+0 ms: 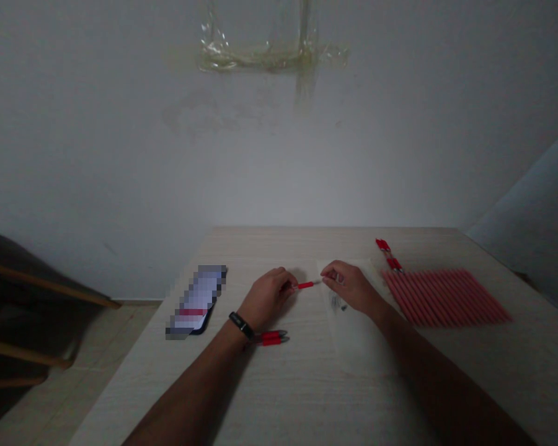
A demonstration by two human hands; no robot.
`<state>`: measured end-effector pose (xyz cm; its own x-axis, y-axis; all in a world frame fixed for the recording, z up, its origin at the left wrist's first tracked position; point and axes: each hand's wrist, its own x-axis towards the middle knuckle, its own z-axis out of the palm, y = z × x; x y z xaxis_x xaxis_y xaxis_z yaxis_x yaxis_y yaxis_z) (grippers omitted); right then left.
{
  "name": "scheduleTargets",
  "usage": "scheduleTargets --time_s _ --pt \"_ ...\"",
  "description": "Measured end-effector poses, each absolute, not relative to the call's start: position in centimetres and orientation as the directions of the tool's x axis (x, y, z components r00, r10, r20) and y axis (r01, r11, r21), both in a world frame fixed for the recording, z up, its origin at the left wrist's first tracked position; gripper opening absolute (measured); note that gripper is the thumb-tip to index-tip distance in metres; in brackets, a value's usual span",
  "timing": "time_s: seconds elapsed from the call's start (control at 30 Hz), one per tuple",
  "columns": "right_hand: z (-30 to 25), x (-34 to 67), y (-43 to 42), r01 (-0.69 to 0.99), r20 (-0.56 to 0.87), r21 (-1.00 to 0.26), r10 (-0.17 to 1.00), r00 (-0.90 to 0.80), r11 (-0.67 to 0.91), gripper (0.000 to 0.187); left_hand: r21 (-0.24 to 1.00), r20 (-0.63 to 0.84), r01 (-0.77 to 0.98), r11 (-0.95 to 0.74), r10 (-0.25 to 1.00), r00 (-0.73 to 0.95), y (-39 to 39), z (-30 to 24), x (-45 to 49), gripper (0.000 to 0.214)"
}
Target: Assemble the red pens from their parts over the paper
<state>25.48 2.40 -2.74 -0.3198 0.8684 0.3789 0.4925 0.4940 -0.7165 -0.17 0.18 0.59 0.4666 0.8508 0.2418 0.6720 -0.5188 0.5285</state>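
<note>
Before a grey wall (279, 173), over a pale tabletop (297, 396), a person's left hand (270, 295) grips a red pen (305, 285), its long axis running rightward to a tip just beside the right hand (347, 284), whose bunched fingers hold something or nothing, one cannot tell.
</note>
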Motion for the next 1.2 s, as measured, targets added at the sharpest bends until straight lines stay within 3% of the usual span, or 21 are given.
scheduleTargets --time_s 0.27,0.43,0.57,0.8,0.93,1.07,1.2 --pt "-1.9 26.3 2.4 0.532 0.298 -0.689 0.861 -0.412 0.493 0.007 0.514 0.234 0.681 -0.522 0.849 0.474 0.1 0.7 -0.1 0.01" --pt "-1.2 29.7 2.8 0.719 0.041 -0.558 0.879 -0.476 0.415 0.012 0.521 0.24 0.678 -0.519 0.851 0.467 0.2 0.5 -0.2 0.012" --pt "-0.9 31.9 2.8 0.771 -0.167 -0.545 0.859 -0.485 0.329 0.015 0.527 0.236 0.676 -0.516 0.852 0.467 0.3 0.3 -0.2 0.011" --pt "-1.4 32.7 2.8 0.816 -0.258 -0.493 0.845 -0.469 0.302 0.014 0.517 0.226 0.679 -0.521 0.848 0.479 0.3 0.2 -0.3 0.014" --pt "-1.7 32.8 2.9 0.808 -0.244 -0.502 0.846 -0.474 0.309 0.013 0.525 0.224 0.677 -0.516 0.851 0.475 0.3 0.1 -0.2 0.013" --pt "-1.5 31.8 3.0 0.74 -0.058 -0.552 0.867 -0.494 0.384 0.013 0.529 0.222 0.668 -0.523 0.846 0.485 0.3 0.0 -0.2 0.014" --pt "-1.3 29.6 2.9 0.591 0.101 -0.694 0.868 -0.486 0.412 0.01 0.536 0.221 0.666 -0.519 0.848 0.482 0.2 0.1 -0.1 0.013"
